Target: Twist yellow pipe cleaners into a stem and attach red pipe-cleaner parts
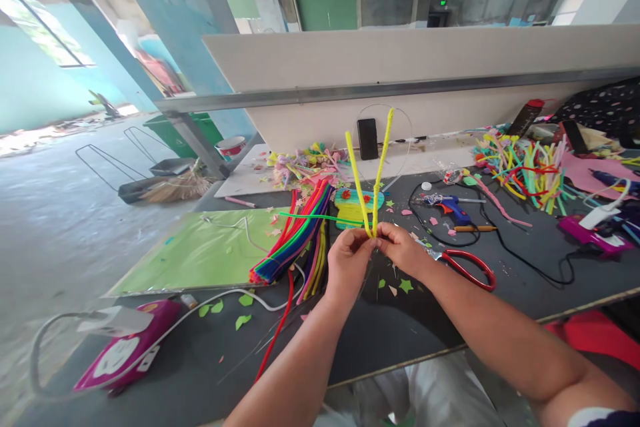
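Pinched at its bottom by both hands, a yellow pipe cleaner [356, 177] stands up in a V, its two arms spreading apart at the top. My left hand [350, 257] grips it from the left and my right hand [401, 248] from the right, fingertips meeting at the bend. Just behind the hands lies a turquoise and yellow craft piece [350, 208] with red flowers, partly hidden. A bundle of coloured pipe cleaners [295, 240] rests left of my left hand. Red-handled scissors [467, 267] lie beside my right forearm.
A blue glue gun [453, 208] with a black cord sits to the right. A green sheet in plastic [200, 247] covers the left side. Purple power strips [133, 347] lie at both ends. A phone [367, 139] leans against the white board [310, 123]. Paper scraps are scattered about.
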Motion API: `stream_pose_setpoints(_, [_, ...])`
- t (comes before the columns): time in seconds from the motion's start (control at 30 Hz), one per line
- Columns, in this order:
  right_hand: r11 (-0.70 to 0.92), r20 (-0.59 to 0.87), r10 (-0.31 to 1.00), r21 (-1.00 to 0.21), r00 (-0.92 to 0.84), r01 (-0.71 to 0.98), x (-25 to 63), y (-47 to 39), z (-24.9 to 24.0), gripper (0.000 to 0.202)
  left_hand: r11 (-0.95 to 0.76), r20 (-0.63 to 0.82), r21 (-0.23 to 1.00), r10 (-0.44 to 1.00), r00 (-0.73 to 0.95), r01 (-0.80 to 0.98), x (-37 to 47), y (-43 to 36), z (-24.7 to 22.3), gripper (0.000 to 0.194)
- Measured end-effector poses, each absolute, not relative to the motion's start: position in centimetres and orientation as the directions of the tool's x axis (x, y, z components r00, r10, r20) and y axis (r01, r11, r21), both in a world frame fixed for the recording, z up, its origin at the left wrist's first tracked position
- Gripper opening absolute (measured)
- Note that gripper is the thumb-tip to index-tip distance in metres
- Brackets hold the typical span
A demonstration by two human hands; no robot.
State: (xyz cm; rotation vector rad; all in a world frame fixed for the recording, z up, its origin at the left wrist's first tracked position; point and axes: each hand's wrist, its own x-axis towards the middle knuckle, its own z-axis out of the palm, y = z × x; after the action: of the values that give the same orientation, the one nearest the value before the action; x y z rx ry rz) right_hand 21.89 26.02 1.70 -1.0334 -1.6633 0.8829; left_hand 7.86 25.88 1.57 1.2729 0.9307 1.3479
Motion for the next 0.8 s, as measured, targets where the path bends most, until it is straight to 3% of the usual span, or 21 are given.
stream_pose_setpoints(0.2, [0.389,0.350,0.918,-0.886,-0.187,0.253,21.89,26.00,1.68,0.016,-0.244,0.262,0.955,0.961,0.089,-0.170,7.58,26.35,1.06,0.014])
stream_pose_setpoints(0.53, [0.513,0.487,0.857,-0.773,-0.169,0.372,21.89,26.05,1.73,0.013,-0.168,0.198,0.962,0.972,0.128,-0.213,7.61,26.21,1.25,0.016])
stream_pose_setpoints(0.8, [0.524,0.508,0.847,-0.746,-0.158,0.411,21.70,25.86,2.06,0.012,-0.158,0.193,0.958,0.973,0.128,-0.240,7.80,26.10,1.52,0.020])
